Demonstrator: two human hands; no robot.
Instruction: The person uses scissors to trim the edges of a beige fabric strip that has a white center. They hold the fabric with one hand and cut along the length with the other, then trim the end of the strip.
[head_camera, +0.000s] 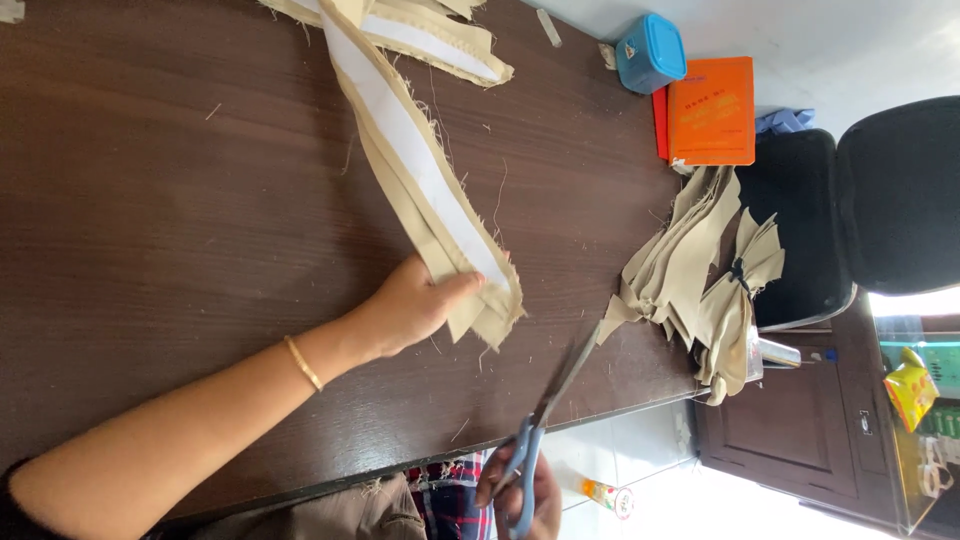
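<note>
My left hand (410, 305), with a gold bangle on the wrist, grips the near end of a long beige fabric strip (420, 170) with a white band along its middle. The strip runs across the dark wooden table (170, 200) towards the far edge. My thumb lies on top of the frayed end. At the table's near edge, my right hand (520, 495) holds blue-handled scissors (550, 400). Their blades are slightly apart and point at the strip's end, a short way from it.
A pile of beige fabric pieces (700, 280) lies at the table's right end. Beyond it sit an orange booklet (712, 110) and a blue box (650, 52). A black office chair (860, 210) and a dark cabinet (790, 410) stand past the table.
</note>
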